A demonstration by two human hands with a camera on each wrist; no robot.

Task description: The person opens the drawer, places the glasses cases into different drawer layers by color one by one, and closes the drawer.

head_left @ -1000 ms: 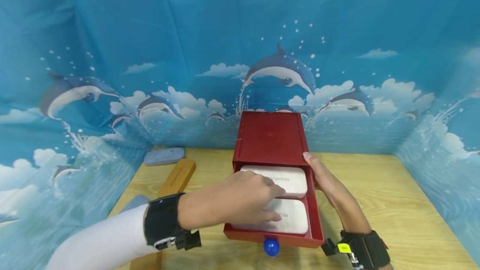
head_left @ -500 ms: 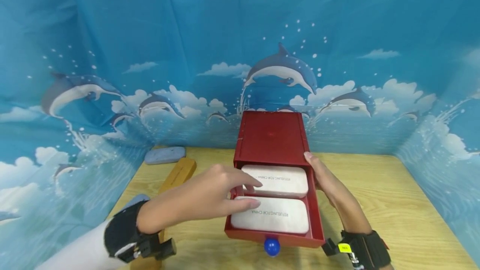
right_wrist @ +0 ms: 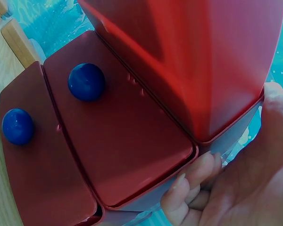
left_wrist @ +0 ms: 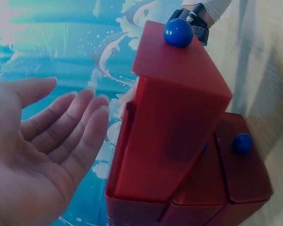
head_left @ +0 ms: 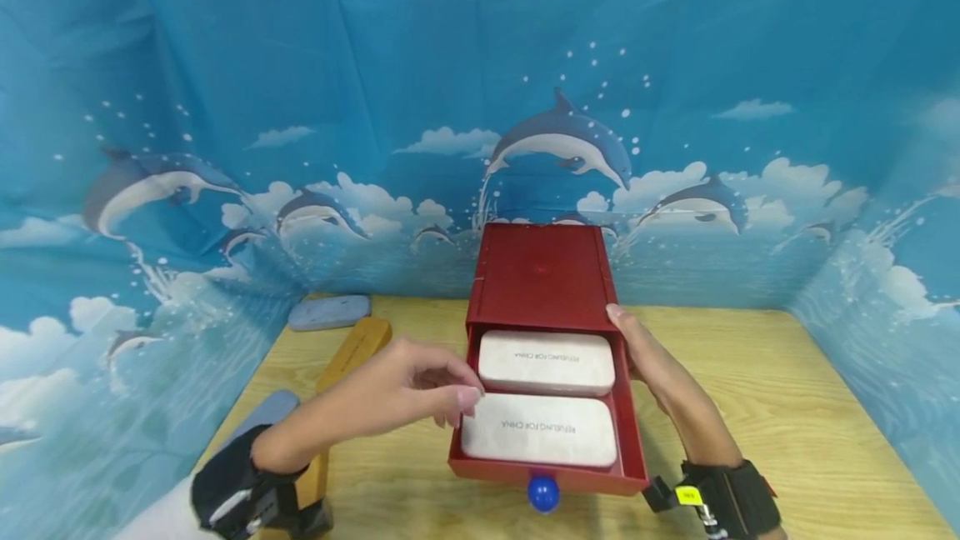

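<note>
In the head view a red drawer cabinet (head_left: 542,273) stands with its top drawer (head_left: 551,477) pulled out by a blue ball knob (head_left: 543,494). Two white oblong cases with rounded corners, a rear case (head_left: 547,361) and a front case (head_left: 538,430), lie side by side inside it, lettering upside down. Just over the drawer's left wall is my left hand (head_left: 390,394), holding nothing. Its palm and loosely bent fingers show in the left wrist view. My right hand (right_wrist: 254,174) grips the cabinet's right side, thumb at the top front edge and fingers bent against the side.
Left of the cabinet lie a grey-blue case (head_left: 328,312), an orange-brown box (head_left: 356,357) and another grey-blue piece (head_left: 270,408). Two closed drawers sit below the open one, as the right wrist view shows. A dolphin-print curtain (head_left: 420,107) rises behind the table (head_left: 750,373).
My left hand has drawn back leftward from over the cases to the drawer's left wall, uncovering both. The right hand and the cabinet have stayed put.
</note>
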